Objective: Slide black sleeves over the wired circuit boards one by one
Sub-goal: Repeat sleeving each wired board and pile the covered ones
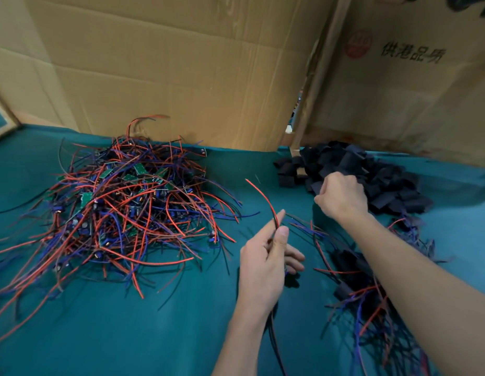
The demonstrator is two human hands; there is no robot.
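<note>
A big tangle of wired circuit boards, small green boards with red, blue and black leads, lies at the left on the teal cloth. My left hand pinches the red and black wires of one board, whose board is hidden under my palm. My right hand reaches into the heap of black sleeves at the back right, its fingers curled at the heap's near edge; whether they hold a sleeve is hidden. A pile of sleeved boards lies under my right forearm.
The teal cloth covers the table. Upright cardboard sheets wall off the back, with a narrow gap between them above the sleeve heap. A printed cardboard box stands at the back right.
</note>
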